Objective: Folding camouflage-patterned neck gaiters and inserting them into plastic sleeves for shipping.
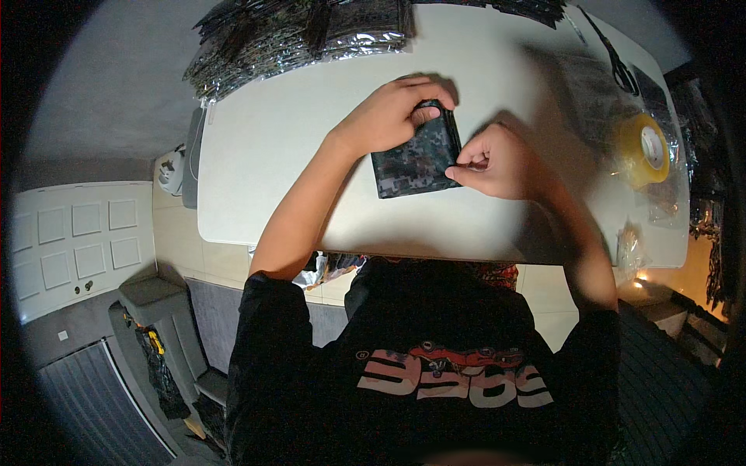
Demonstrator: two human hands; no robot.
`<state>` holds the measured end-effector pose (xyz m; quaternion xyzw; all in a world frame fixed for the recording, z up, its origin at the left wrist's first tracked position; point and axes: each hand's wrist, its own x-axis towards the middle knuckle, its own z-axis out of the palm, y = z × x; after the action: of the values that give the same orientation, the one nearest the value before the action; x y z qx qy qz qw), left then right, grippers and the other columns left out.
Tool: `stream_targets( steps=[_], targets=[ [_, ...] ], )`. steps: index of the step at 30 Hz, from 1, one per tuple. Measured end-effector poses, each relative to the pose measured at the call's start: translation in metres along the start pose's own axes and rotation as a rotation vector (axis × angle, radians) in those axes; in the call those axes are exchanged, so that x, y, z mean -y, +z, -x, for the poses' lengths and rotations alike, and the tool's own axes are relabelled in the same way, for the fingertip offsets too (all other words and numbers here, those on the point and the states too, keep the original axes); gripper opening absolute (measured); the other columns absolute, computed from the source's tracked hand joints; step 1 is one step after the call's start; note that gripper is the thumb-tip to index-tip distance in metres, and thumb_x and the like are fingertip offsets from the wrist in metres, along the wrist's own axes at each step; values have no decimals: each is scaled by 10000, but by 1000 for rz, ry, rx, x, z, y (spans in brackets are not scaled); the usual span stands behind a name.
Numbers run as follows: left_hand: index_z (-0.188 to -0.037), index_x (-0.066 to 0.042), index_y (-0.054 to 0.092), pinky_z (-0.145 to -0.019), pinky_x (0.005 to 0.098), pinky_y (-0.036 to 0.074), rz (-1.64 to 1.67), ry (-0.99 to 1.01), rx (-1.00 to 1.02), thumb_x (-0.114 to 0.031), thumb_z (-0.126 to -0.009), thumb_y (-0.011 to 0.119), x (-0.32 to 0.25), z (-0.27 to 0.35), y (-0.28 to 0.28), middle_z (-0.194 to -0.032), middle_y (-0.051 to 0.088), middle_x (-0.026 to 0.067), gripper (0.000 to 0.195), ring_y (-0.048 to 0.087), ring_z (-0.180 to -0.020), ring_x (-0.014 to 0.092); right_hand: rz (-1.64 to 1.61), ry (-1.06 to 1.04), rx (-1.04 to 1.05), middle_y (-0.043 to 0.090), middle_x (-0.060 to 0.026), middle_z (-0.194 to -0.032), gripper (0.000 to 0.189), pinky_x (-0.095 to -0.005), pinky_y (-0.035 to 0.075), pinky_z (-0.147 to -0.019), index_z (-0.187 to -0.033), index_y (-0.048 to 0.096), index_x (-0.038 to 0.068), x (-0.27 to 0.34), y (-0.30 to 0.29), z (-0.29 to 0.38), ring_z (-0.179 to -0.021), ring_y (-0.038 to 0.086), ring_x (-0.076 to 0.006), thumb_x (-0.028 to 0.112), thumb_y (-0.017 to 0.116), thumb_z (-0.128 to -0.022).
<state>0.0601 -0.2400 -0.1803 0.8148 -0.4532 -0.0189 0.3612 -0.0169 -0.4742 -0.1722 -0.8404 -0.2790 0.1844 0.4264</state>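
In the middle of the white table lies a small flat item (411,166) with a dark digital-camouflage pattern, perhaps a wallet or a folded pouch. My left hand (402,113) grips its top end, with the thumb on the upper face and the fingers curled over the far edge. At the lower right corner my right hand (495,163) pinches the edge between thumb and fingertips. The item's underside and its top left part, beneath my left hand, are hidden.
Stacks of dark items in clear plastic (303,43) line the far left edge of the white table (262,169). To the right are a roll of yellowish tape (641,148), black-handled scissors (620,73) and clear plastic bags (664,204). A grey sofa (175,326) stands lower left.
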Motion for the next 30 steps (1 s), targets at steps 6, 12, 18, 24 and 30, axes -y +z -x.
stream_targets(
  steps=[6, 12, 18, 24, 30],
  targets=[
    [-1129, -58, 713, -961, 415, 522, 35, -8, -26, -68, -947, 668, -5, -3, 0, -1114, 695, 130, 188, 667, -1083, 352, 0, -44, 8, 492, -42, -533, 290, -324, 351, -505, -690, 675, -32, -7, -1, 2, -520, 415, -93, 166, 791, -866],
    [-1121, -62, 725, -945, 409, 531, 52, -32, -56, -39, -926, 687, -14, -3, 0, -1103, 700, 125, 200, 680, -1063, 334, -22, -48, 43, 521, -92, -517, 320, -356, 376, -502, -669, 666, -39, -7, -2, 3, -496, 441, -120, 194, 790, -851],
    [-1164, -50, 719, -925, 418, 542, 81, -71, -73, -65, -924, 705, -11, -4, 7, -1140, 702, 137, 241, 689, -1055, 358, 27, -38, 114, 527, -99, -508, 350, -360, 380, -493, -659, 661, -36, 0, -7, 5, -475, 433, -130, 223, 791, -856],
    [-1202, -65, 740, -908, 424, 549, -52, -143, -114, -119, -930, 724, -14, 1, 2, -1101, 739, 200, 278, 708, -999, 396, 169, -84, 91, 563, -89, -506, 342, -351, 423, -493, -647, 685, 16, 2, -9, 6, -454, 531, -172, 272, 826, -824],
    [-1114, -59, 775, -885, 426, 553, -70, -164, -54, -132, -921, 740, -15, 1, 2, -1058, 753, 194, 209, 713, -980, 398, 307, -141, -3, 657, -76, -591, 232, -391, 498, -576, -677, 712, 98, -3, -4, 5, -572, 680, -268, 255, 881, -706]
  ],
)
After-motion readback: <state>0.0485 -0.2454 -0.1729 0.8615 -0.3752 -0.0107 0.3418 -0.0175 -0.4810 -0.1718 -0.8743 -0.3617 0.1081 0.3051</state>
